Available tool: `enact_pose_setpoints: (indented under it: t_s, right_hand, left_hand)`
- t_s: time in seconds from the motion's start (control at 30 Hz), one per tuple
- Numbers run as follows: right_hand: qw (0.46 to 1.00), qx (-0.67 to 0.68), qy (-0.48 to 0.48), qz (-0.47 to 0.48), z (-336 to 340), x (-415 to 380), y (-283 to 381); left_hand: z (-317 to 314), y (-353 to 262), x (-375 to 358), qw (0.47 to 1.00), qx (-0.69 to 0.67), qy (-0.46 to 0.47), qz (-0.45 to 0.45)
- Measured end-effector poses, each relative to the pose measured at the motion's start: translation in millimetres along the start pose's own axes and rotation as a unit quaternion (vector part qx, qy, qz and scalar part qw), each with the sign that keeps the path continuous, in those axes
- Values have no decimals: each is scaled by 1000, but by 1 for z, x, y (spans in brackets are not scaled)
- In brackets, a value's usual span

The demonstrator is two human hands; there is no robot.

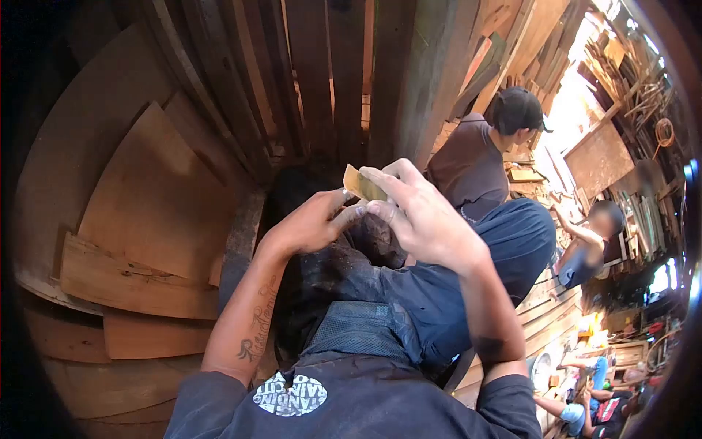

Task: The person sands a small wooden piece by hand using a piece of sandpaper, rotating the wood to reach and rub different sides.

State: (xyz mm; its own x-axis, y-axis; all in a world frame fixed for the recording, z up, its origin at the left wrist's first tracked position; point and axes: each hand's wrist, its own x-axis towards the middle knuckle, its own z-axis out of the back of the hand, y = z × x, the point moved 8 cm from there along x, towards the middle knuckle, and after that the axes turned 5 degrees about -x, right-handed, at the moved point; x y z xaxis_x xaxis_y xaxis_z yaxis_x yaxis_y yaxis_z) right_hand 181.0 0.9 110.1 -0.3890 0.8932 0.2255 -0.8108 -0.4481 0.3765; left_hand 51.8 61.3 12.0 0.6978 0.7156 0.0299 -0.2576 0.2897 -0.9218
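Note:
In front of my lap I hold a small bent piece of sandpaper (pixel 368 187), tan on one edge and darker olive on its face. My right hand (pixel 433 219) grips it from the right, fingers over the top and thumb below. On the other side, my left hand (pixel 313 221) has its thumb and fingers closed at the lower left edge. The two thumbs almost meet beneath the sheet. Dust whitens my fingers. Part of the sheet is hidden behind the right fingers.
Large wooden boards (pixel 139 212) lean on the left, and dark upright planks (pixel 347 80) stand ahead. A person in a cap (pixel 472 157) sits close by at the right. Further right are another person (pixel 585 245), seated people and stacked wood scraps (pixel 621 88).

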Motion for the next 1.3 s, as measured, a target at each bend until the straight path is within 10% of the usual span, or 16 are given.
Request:
enact_pose_setpoints:
  t_s: [0.97, 1.07, 1.3]
  right_hand:
    - [997, 21, 66, 31, -3, 3, -18]
    - [999, 11, 25, 17, -1, 5, -27]
    - [999, 1, 30, 39, -3, 6, -18]
  left_hand:
    - [-5, 10, 10, 977, 1, -80, -199]
    - [0, -9, 5, 998, -32, -20, -59]
    - [1, 7, 6, 993, -23, -60, -101]
